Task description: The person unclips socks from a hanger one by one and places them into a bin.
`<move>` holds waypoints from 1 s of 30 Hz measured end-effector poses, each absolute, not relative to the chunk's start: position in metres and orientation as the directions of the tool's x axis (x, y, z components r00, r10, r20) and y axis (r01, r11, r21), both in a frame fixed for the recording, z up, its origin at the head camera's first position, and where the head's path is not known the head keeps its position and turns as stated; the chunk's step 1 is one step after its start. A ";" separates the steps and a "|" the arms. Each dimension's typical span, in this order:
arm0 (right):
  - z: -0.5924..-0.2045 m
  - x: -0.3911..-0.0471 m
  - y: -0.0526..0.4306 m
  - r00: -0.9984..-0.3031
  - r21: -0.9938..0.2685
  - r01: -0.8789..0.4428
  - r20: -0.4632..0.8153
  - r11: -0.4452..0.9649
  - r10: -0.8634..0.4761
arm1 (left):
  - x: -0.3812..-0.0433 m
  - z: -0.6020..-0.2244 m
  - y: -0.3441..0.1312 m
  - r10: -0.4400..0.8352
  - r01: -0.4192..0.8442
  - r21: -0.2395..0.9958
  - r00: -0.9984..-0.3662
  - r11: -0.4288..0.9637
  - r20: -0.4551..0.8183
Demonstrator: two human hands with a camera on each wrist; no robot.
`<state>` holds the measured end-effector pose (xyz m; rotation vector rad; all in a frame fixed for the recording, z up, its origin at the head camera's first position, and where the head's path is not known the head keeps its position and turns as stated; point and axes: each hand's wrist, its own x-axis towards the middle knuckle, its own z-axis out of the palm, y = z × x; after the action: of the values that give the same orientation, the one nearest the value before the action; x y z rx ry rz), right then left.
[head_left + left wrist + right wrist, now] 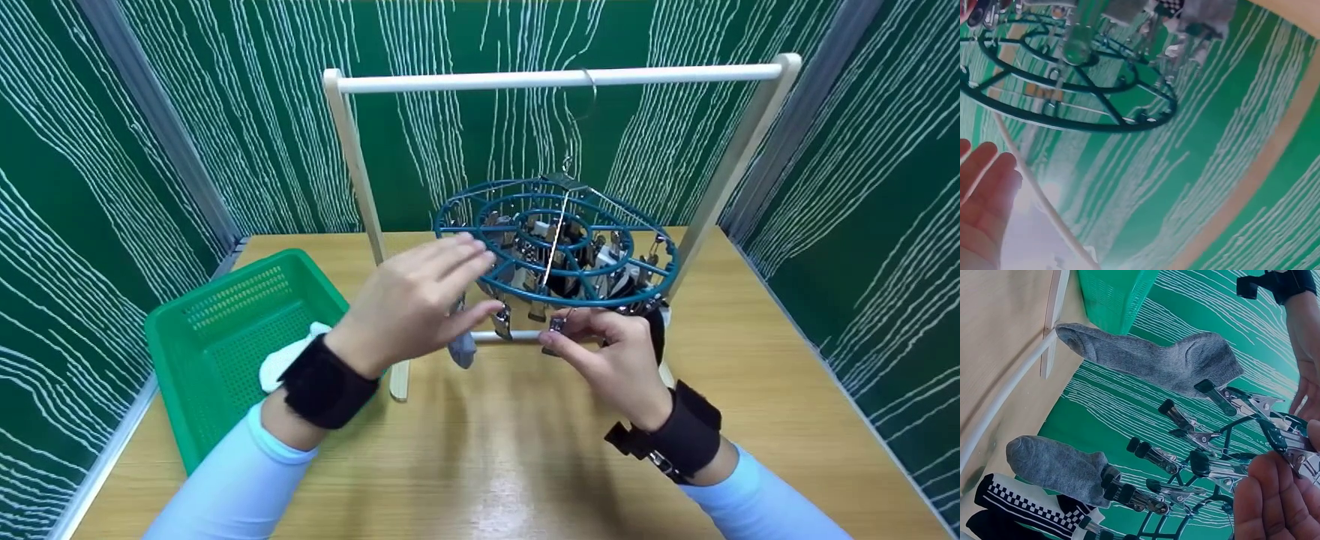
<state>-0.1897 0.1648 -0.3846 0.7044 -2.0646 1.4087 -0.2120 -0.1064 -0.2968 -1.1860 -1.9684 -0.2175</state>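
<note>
"Is any writing legible in the three views?"

"None. No word, label, brand, number or sign can be read."

"What are the pale marks on the green wall [472, 142] across the top of the head view?"

"Wavy white lines that form no letters or digits."

"And the black-and-white sock [1033, 502] at the lower left of the right wrist view?"

"It bears a checkered band and stripes, a pattern without lettering."

"Does the metal clip [556, 325] near the centre of the head view carry a stamp?"

"It is too small there to tell."

"And the black wristband [330, 384] at lower left of that view?"

"No readable mark."
</note>
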 end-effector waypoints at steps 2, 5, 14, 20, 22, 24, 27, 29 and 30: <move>-0.385 -0.190 0.164 -0.712 -0.655 -0.689 0.691 0.311 -0.125 | -0.212 -0.297 -0.099 0.683 0.791 -0.303 -0.188 0.531 0.705; -0.385 -0.190 0.164 -0.704 -0.645 -0.698 0.696 0.309 -0.138 | -0.210 -0.298 -0.089 0.709 0.763 -0.372 -0.156 0.529 0.688; -0.383 -0.188 0.162 -0.724 -0.652 -0.679 0.672 0.338 -0.158 | -0.211 -0.301 -0.076 0.761 0.694 -0.481 -0.150 0.536 0.632; -0.381 -0.186 0.163 -0.733 -0.654 -0.671 0.656 0.349 -0.179 | -0.214 -0.304 -0.074 0.774 0.670 -0.513 -0.149 0.537 0.615; -0.381 -0.186 0.163 -0.727 -0.647 -0.677 0.662 0.351 -0.181 | -0.214 -0.305 -0.075 0.781 0.662 -0.526 -0.149 0.534 0.607; -0.380 -0.185 0.164 -0.719 -0.636 -0.685 0.670 0.355 -0.186 | -0.214 -0.305 -0.075 0.783 0.660 -0.531 -0.144 0.531 0.605; -0.379 -0.182 0.166 -0.707 -0.621 -0.696 0.679 0.361 -0.196 | -0.214 -0.305 -0.075 0.781 0.657 -0.538 -0.127 0.528 0.612; -0.377 -0.180 0.167 -0.702 -0.613 -0.701 0.684 0.366 -0.199 | -0.215 -0.305 -0.075 0.774 0.659 -0.536 -0.115 0.528 0.622; -0.376 -0.179 0.168 -0.694 -0.603 -0.707 0.691 0.370 -0.201 | -0.215 -0.306 -0.075 0.772 0.659 -0.536 -0.112 0.529 0.625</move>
<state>-0.1789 0.1678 -0.3761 0.7821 -2.1228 1.3004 -0.2152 -0.0753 -0.3058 -1.1848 -1.8281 0.1521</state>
